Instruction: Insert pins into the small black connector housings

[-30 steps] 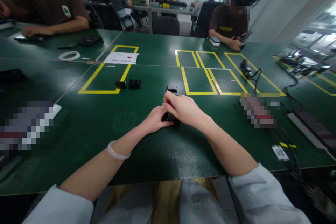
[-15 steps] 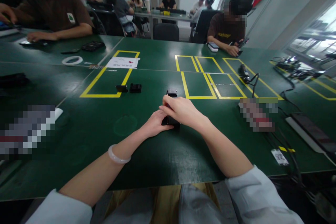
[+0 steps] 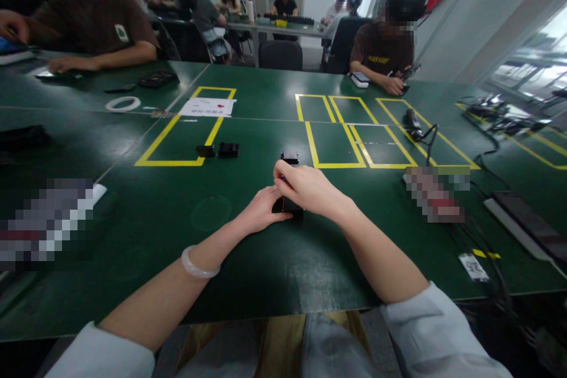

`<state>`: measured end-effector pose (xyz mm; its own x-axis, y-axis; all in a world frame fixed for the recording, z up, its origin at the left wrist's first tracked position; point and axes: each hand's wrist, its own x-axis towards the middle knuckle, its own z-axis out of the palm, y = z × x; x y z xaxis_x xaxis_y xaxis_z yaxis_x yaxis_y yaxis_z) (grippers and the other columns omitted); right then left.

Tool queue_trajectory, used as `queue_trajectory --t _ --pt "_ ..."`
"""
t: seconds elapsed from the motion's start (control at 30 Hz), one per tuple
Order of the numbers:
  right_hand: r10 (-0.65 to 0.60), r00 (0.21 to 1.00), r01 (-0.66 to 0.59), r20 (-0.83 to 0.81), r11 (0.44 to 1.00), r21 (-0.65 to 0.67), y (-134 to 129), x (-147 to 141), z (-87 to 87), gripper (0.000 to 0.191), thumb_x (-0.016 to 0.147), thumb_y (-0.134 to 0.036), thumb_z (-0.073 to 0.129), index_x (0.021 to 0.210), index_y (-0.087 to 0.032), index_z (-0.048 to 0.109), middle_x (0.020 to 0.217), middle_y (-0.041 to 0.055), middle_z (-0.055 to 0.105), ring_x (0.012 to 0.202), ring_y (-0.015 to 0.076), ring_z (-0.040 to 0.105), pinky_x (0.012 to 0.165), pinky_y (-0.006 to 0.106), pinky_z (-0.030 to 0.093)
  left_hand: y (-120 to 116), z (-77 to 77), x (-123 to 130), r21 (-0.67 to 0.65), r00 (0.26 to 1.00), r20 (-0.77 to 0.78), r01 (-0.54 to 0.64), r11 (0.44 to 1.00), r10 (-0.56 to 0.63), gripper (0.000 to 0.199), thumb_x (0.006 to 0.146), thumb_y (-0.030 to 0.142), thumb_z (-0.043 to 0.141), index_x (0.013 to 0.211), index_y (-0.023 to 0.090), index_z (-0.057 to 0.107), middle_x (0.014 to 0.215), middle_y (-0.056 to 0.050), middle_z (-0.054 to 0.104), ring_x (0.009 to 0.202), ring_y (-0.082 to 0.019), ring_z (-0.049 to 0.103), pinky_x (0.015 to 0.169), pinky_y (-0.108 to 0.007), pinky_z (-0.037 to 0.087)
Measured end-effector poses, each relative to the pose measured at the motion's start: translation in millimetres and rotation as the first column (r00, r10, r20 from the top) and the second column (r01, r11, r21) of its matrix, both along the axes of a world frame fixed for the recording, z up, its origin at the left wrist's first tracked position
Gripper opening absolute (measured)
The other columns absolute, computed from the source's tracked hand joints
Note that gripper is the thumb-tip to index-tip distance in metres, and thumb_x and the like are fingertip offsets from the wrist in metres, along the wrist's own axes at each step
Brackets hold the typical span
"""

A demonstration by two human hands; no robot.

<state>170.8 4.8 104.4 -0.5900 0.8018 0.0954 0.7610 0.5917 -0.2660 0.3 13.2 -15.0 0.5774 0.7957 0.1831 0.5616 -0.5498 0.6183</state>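
Observation:
A black object (image 3: 292,205) rests on the green table (image 3: 248,266) in front of me, largely covered by my hands. My left hand (image 3: 264,209) grips its left side, the thumb along the near edge. Over its top lies my right hand (image 3: 303,186), with bent fingers pressed together; what they pinch, if anything, is hidden. Just beyond the fingers a small black part (image 3: 290,157) shows. Two more small black pieces, one thin (image 3: 205,150) and one blocky (image 3: 229,149), lie further left near the yellow tape.
A white tape roll (image 3: 123,104) and a paper sheet (image 3: 208,107) lie back left. Blurred devices flank me at left (image 3: 48,212) and right (image 3: 434,195). Cables (image 3: 487,242) run down the right. A black cylindrical device (image 3: 413,124) stands back right. People sit across the table.

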Motion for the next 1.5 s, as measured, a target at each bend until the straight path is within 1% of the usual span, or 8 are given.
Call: queue_trajectory --t 0.1,0.37,0.57,0.7,0.97,1.17,1.3,1.5 --pt "-0.007 1.0 0.007 -0.005 1.0 0.008 2.6 -0.3 -2.7 0.024 0.1 -0.038 0.04 0.106 -0.021 0.055 0.084 0.0031 0.068 0.073 0.016 0.058 0.061 0.026 0.028 -0.3 -0.1 -0.4 0.006 1.0 -0.008 0.003 1.0 -0.003 0.059 0.084 0.044 0.071 0.134 0.019 0.051 0.138 -0.011 0.057 0.128 -0.034 0.052 0.107 -0.049 0.04" --pt "0.04 0.999 -0.04 -0.027 0.999 -0.021 3.3 3.3 -0.7 0.02 0.099 -0.028 0.038 0.108 -0.02 0.054 0.084 0.0022 0.067 0.071 0.0147 0.057 0.062 0.025 0.028 -0.7 0.7 0.0 0.006 1.0 -0.014 -0.004 1.0 0.004 0.059 0.084 0.044 0.071 0.133 0.018 0.052 0.139 -0.013 0.056 0.127 -0.034 0.053 0.107 -0.049 0.041" --pt "0.039 0.999 -0.039 -0.022 0.999 -0.014 6.5 3.6 -3.2 0.023 0.1 -0.038 0.042 0.103 -0.02 0.055 0.083 0.0028 0.066 0.074 0.0161 0.058 0.062 0.025 0.028 0.5 -1.2 -2.4 0.001 1.0 -0.011 -0.005 1.0 0.005 0.06 0.083 0.046 0.071 0.134 0.02 0.051 0.138 -0.011 0.057 0.128 -0.035 0.052 0.107 -0.05 0.041" --pt "0.025 0.999 -0.025 -0.033 1.0 -0.016 9.1 4.0 -5.6 0.022 0.099 -0.038 0.043 0.101 -0.02 0.056 0.079 0.0014 0.065 0.07 0.0153 0.055 0.06 0.025 0.026 0.6 1.0 -3.0 -0.011 1.0 -0.011 0.01 1.0 -0.01 0.061 0.084 0.046 0.07 0.135 0.02 0.05 0.139 -0.01 0.057 0.128 -0.034 0.052 0.108 -0.049 0.04" --pt "0.048 0.991 -0.053 -0.126 0.998 -0.04 11.0 5.3 -8.3 0.017 0.098 -0.033 0.045 0.095 -0.02 0.055 0.071 -0.0016 0.057 0.064 0.0123 0.047 0.059 0.024 0.026 -0.6 3.7 -3.2 -0.026 1.0 0.009 0.02 0.999 -0.02 0.055 0.086 0.045 0.068 0.133 0.021 0.052 0.135 -0.01 0.059 0.124 -0.032 0.056 0.106 -0.047 0.043" --pt "0.06 0.984 -0.071 -0.167 0.996 -0.059 12.2 6.1 -9.4 0.017 0.098 -0.031 0.045 0.093 -0.02 0.056 0.069 -0.0024 0.056 0.062 0.0116 0.046 0.061 0.024 0.027 0.1 2.6 -2.5 -0.019 1.0 -0.007 0.005 1.0 -0.005 0.047 0.083 0.043 0.071 0.123 0.021 0.059 0.126 -0.01 0.064 0.119 -0.033 0.058 0.102 -0.048 0.045" --pt "0.046 0.981 -0.062 -0.189 0.995 -0.076 12.8 5.5 -10.3 0.017 0.098 -0.032 0.046 0.091 -0.02 0.056 0.069 -0.0024 0.057 0.062 0.011 0.047 0.061 0.023 0.027 0.4 2.5 -2.5 -0.021 1.0 -0.005 0.009 1.0 -0.009 0.047 0.083 0.044 0.072 0.121 0.019 0.059 0.124 -0.011 0.064 0.116 -0.032 0.059 0.1 -0.047 0.047" --pt "-0.001 0.984 -0.014 -0.18 0.996 -0.083 11.7 2.4 -10.2 0.02 0.098 -0.036 0.046 0.09 -0.02 0.056 0.067 -0.0023 0.057 0.062 0.0118 0.048 0.059 0.024 0.026 0.0 2.8 -2.5 -0.004 1.0 0.01 0.02 1.0 -0.02 0.048 0.084 0.041 0.072 0.124 0.02 0.057 0.13 -0.01 0.062 0.123 -0.032 0.056 0.104 -0.047 0.044"
